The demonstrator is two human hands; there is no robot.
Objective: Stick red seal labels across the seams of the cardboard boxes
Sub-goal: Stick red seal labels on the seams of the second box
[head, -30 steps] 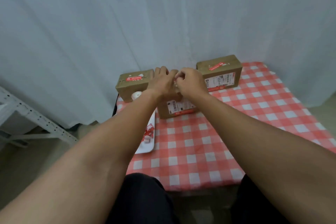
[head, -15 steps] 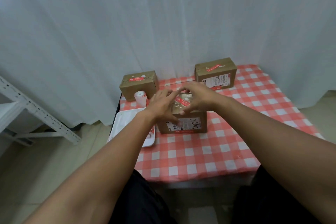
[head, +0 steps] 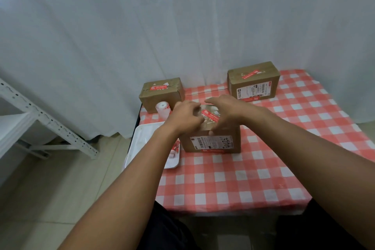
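A cardboard box (head: 211, 142) with a white shipping label on its front stands in the middle of the checked table. A red seal label (head: 210, 115) lies across its top seam. My left hand (head: 185, 116) rests on the top's left side, fingers curled beside the label. My right hand (head: 224, 110) lies flat over the top's right side, thumb down the front edge. Two more boxes, back left (head: 162, 95) and back right (head: 253, 81), each carry a red label on top.
A white roll of labels (head: 162, 108) stands by the back-left box. A white tray (head: 146, 144) with red scraps overhangs the table's left edge. The red-and-white cloth (head: 233, 178) covers the table. A white curtain hangs behind; a metal shelf frame (head: 46, 122) stands left.
The view has tilted and pulled back. My hands went from pinching together above the box to spreading apart on its top, with the red label now flat between them.
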